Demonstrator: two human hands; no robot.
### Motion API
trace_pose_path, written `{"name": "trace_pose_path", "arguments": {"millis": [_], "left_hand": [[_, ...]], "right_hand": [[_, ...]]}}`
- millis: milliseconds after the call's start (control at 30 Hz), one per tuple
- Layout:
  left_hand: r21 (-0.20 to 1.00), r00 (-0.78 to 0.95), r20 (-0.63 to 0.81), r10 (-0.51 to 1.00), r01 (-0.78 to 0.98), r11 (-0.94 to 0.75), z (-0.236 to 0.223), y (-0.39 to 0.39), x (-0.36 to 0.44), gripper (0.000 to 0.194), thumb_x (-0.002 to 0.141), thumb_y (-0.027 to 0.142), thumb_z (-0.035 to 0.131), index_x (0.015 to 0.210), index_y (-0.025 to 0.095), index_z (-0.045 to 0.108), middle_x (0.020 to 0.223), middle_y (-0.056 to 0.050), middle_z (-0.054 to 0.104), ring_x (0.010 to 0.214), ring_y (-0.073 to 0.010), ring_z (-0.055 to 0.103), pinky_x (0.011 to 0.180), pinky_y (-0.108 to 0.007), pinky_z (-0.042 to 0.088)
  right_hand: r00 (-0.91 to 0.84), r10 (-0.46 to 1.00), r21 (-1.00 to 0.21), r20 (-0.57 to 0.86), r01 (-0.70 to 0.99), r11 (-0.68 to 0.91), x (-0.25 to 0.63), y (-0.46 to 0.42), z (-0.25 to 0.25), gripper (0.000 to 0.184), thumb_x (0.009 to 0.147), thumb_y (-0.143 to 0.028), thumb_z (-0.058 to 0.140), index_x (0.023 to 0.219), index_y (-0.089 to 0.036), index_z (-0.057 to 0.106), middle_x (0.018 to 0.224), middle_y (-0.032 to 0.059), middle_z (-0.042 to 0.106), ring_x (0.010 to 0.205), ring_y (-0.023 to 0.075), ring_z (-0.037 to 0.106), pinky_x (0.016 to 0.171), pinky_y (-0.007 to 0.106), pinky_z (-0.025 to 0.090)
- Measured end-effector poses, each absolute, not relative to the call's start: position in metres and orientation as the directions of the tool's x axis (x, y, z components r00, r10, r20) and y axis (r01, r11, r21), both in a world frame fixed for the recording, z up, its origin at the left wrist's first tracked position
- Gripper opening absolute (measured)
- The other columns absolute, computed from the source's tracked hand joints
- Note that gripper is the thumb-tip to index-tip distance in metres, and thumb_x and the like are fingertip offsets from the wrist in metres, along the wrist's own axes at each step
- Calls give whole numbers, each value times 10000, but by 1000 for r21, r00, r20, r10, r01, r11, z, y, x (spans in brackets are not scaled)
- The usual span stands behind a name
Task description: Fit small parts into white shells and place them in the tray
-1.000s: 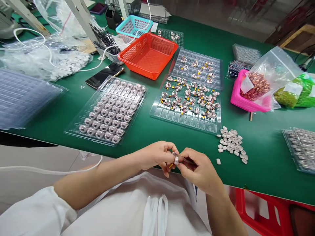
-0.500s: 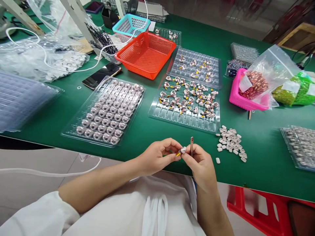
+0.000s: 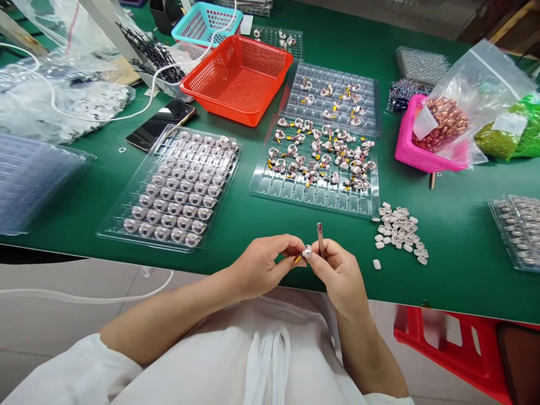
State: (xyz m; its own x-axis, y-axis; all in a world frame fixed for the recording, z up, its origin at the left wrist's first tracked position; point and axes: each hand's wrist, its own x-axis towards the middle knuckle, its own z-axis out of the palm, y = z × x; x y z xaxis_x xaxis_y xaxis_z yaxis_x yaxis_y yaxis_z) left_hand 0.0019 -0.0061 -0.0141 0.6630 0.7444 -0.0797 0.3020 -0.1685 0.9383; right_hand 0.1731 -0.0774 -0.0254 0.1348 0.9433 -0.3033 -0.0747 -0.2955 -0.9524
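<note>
In front of my body, just over the table's near edge, my left hand (image 3: 264, 265) pinches a small white earbud part (image 3: 307, 252) with a yellow tab. The fingertips of my right hand (image 3: 343, 275) touch the other side of this part. Tweezers (image 3: 320, 241) stand upright in my right hand, their end pointing away from me. Beyond the hands lies a clear tray (image 3: 276, 194) with many similar parts, wires and yellow tabs showing. A loose pile of small white caps (image 3: 399, 228) is to the right of my right hand.
A tray of silvery-white round shells (image 3: 181, 197) lies left of centre. Behind are a red basket (image 3: 240, 84), a blue basket (image 3: 206, 25) and a phone (image 3: 160, 125). A pink basket (image 3: 430, 160) holds bagged copper-coloured pieces. A red stool (image 3: 455, 349) stands below the table's edge.
Both hands first drew the part up and turned it, and the tweezers swung from lying across the fingers to upright. Since then the hands have barely moved; the view has shifted slightly.
</note>
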Motion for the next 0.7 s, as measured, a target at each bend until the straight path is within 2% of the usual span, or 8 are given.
{"name": "trace_pose_path", "arguments": {"millis": [300, 567, 700], "left_hand": [[930, 669, -78, 739, 315, -187, -16, -5, 2, 136, 896, 136, 590, 930, 191, 710, 889, -18, 806, 805, -158, 739, 751, -210, 543], [950, 670, -119, 733, 292, -112, -18, -7, 2, 148, 900, 146, 593, 952, 186, 726, 919, -23, 807, 842, -162, 752, 779, -207, 563], [976, 644, -144, 752, 219, 0, -21, -10, 3, 136, 897, 171, 609, 961, 172, 728, 933, -33, 798, 844, -161, 749, 799, -223, 585]], "right_hand": [[96, 952, -956, -291, 13, -294, 177, -78, -26, 206, 907, -400, 662, 867, -198, 679, 759, 14, 645, 715, 164, 585, 668, 284, 495], [64, 950, -946, -307, 92, -312, 180, -75, -22, 143, 896, -305, 642, 807, -197, 668, 702, -24, 569, 643, 123, 495, 604, 250, 413], [125, 973, -956, -195, 197, -217, 176, -77, -18, 117, 898, -247, 632, 811, -194, 690, 656, -35, 553, 584, 105, 458, 540, 237, 363]]}}
